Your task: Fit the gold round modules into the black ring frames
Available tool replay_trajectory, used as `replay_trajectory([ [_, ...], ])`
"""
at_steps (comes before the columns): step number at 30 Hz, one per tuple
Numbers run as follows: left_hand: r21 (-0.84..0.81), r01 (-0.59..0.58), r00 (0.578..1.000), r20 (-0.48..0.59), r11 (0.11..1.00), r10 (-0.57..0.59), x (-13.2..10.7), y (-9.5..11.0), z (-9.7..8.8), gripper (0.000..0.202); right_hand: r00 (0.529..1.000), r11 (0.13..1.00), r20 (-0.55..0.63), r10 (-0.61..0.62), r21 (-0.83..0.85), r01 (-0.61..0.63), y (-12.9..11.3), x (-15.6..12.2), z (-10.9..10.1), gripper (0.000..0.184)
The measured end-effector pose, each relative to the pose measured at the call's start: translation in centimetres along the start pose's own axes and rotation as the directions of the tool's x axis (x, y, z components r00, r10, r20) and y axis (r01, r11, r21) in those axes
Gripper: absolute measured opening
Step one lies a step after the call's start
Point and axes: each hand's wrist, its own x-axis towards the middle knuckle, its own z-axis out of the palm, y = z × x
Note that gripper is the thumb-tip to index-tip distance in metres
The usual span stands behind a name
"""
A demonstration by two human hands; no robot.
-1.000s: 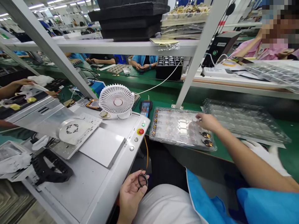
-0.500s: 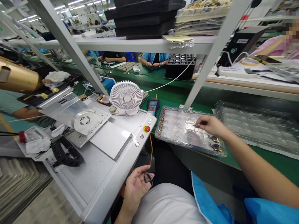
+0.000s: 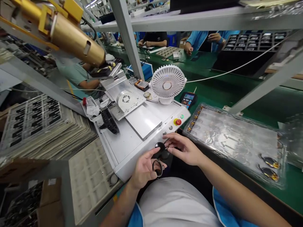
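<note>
left hand (image 3: 144, 168): curled, holding black ring (image 3: 157, 167)
right hand (image 3: 182, 148): open wide, just beside black round part (image 3: 160, 146)
nearby: clear plastic tray (image 3: 213, 116), 2 gold parts (image 3: 269, 162) inside

Head-worn camera, looking forward and down, close above the left hand (image 3: 144, 167) and right hand (image 3: 183, 148), green workbench (image 3: 239, 94) beyond

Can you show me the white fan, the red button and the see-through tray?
White fan (image 3: 167, 85): head view, middle of its round grille.
Red button (image 3: 178, 122): head view, on its top.
See-through tray (image 3: 227, 126): head view, on its clear plastic floor.
</note>
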Motion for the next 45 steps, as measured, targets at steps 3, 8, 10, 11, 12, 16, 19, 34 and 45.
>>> replay_trajectory([
  [3, 0.023, -0.053, 0.998, 0.024, 0.998, 0.052, -0.4, -1.2, 0.3, 0.102, 0.983, 0.995, -0.153, 0.098, 0.024, -0.096, 1.0, 0.1, 2.1, 0.03],
  [8, 0.037, -0.107, 0.993, 0.046, 0.994, 0.105, -0.1, -1.8, 0.6, 0.101, 0.959, 0.999, -0.283, -0.017, -0.038, 0.006, 1.4, 0.0, 3.6, 0.022],
  [10, 0.033, -0.119, 0.991, 0.058, 0.992, 0.117, 0.0, -1.7, 0.6, 0.101, 0.955, 0.996, -0.288, -0.067, -0.074, 0.048, 1.3, -0.1, 3.3, 0.021],
  [11, 0.024, -0.121, 0.991, 0.067, 0.992, 0.119, 0.0, -1.6, 0.6, 0.101, 0.955, 0.994, -0.283, -0.087, -0.095, 0.063, 1.3, -0.2, 3.2, 0.02],
  [12, 0.013, -0.123, 0.99, 0.073, 0.992, 0.121, 0.0, -1.6, 0.6, 0.1, 0.956, 0.991, -0.275, -0.103, -0.113, 0.075, 1.3, -0.2, 3.0, 0.02],
  [16, -0.022, -0.122, 0.989, 0.076, 0.992, 0.123, -0.2, -1.8, 0.6, 0.099, 0.962, 0.983, -0.234, -0.142, -0.147, 0.109, 1.7, -0.6, 2.9, 0.014],
  [19, -0.037, -0.11, 0.992, 0.064, 0.993, 0.112, -0.4, -2.0, 0.5, 0.098, 0.97, 0.977, -0.194, -0.146, -0.18, 0.111, 1.7, -0.8, 2.9, 0.011],
  [34, 0.194, -0.263, 0.965, 0.034, 0.945, 0.261, -1.8, -0.9, -0.5, 0.112, 0.818, 0.878, -0.366, 0.445, -0.001, -0.478, -0.1, 9.9, 0.0, 0.027],
  [45, 0.938, -0.301, 0.92, 0.238, 0.173, 0.311, -1.3, -1.9, 0.4, 0.107, 0.901, 0.867, -0.074, 0.427, 0.319, -0.384, 0.1, -0.2, 4.4, 0.044],
])
